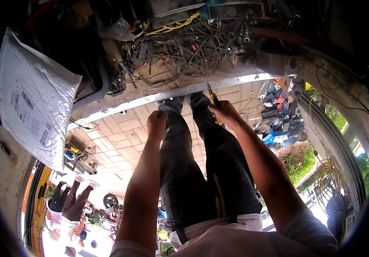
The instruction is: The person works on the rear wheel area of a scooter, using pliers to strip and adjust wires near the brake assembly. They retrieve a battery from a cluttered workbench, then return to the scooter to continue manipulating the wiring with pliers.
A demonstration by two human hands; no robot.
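Note:
My right hand [226, 114] is closed around a pair of pliers [214, 99] with black-and-yellow handles. Their narrow metal end points away from me, toward the metal-edged sill [167, 93]. Level with it on the left, my left hand [156, 124] is curled into a fist beside my dark trouser leg. Whether anything is inside that fist is hidden from view. The two hands are apart, one on either side of my legs.
A cluttered heap of wires, springs and wrenches [184, 47] lies beyond the sill. A silver padded mailer [34, 98] hangs at the left. Assorted parts and bags [281, 113] are piled on the right. Coiled cable [328, 175] hangs lower right; people [71, 205] stand lower left.

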